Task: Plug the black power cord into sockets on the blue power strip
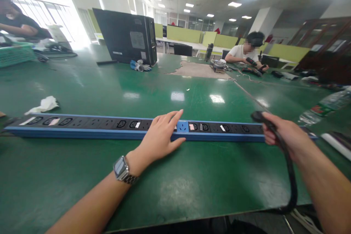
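Observation:
A long power strip (pixel 153 135) with a blue casing and black sockets lies across the green table. My left hand (pixel 163 133) rests over its middle, fingers apart, beside a single blue socket (pixel 182 126). A watch (pixel 121 168) is on the left wrist. Above the strip's right part, my right hand (pixel 282 131) is closed on a black plug (pixel 257 116). From the plug a thick black cable (pixel 293 182) loops down past the table's front edge. Small white labels sit on several sockets.
Crumpled tissue (pixel 45 104) lies behind the strip's left end. A black computer case (pixel 126 36) stands farther back, with gloves (pixel 140 65) beside it. At right lies a plastic bottle (pixel 326 106). Two people sit across the table, one handling a tool. A green basket (pixel 16 55) is far left.

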Demonstrator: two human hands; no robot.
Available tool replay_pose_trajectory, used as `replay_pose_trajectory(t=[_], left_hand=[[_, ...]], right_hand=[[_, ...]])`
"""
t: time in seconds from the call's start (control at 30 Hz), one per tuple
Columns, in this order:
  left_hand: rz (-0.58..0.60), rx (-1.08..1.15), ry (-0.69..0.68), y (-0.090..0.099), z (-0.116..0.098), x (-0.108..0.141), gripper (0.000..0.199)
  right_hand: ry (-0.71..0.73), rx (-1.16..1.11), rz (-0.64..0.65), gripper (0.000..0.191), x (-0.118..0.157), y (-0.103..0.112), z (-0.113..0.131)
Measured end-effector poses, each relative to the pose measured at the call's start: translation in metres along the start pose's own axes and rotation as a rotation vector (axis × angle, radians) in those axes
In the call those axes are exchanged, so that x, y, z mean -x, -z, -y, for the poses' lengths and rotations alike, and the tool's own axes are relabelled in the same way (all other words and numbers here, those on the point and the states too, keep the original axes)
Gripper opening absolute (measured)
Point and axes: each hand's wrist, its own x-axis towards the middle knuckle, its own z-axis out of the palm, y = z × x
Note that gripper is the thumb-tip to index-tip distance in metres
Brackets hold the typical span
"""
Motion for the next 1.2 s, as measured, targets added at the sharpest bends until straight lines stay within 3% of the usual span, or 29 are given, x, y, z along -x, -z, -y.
replay_pose_trajectory(t=[0.07,0.13,0.17,0.23,0.33,0.43,0.5,0.63,0.73,0.97,1.2], left_hand=[[-0.083,0.006,-0.094,0.010,-0.021,-0.005,0.074],[-0.133,-0.041,-0.184,0.021,-0.032,-0.006,0.055],[-0.164,-0.076,-0.187,0.026,-0.032,-0.004,0.047],[-0.251,-0.142,-0.102,0.034,-0.020,0.004,0.039],[-0.334,-0.170,0.044,0.034,0.015,0.024,0.039],[-0.360,-0.117,0.130,0.028,0.053,0.043,0.038],[-0.354,-0.084,0.198,0.028,0.073,0.052,0.041],[-0.119,-0.033,0.070,0.037,0.098,0.061,0.044],[0.025,0.028,0.006,0.043,0.104,0.060,0.046],[0.291,0.144,-0.116,0.062,0.109,0.032,0.041],[0.368,0.194,-0.063,0.072,0.124,0.025,0.039]], right_hand=[[0.045,0.020,0.295,0.049,0.030,-0.037,0.033],[0.184,0.031,0.559,0.047,0.057,-0.071,0.060],[0.238,0.017,0.619,0.042,0.067,-0.084,0.070],[0.305,-0.091,0.592,0.035,0.080,-0.100,0.081],[0.287,-0.234,0.540,0.031,0.081,-0.112,0.077],[0.241,-0.213,0.572,0.031,0.070,-0.128,0.051],[0.200,-0.187,0.514,0.033,0.061,-0.137,0.027],[0.066,-0.261,0.433,0.041,0.047,-0.144,-0.015],[0.051,-0.351,0.394,0.043,0.046,-0.143,-0.030],[0.109,-0.321,0.347,0.042,0.050,-0.142,-0.032],[0.121,-0.351,0.352,0.042,0.049,-0.141,-0.034]])
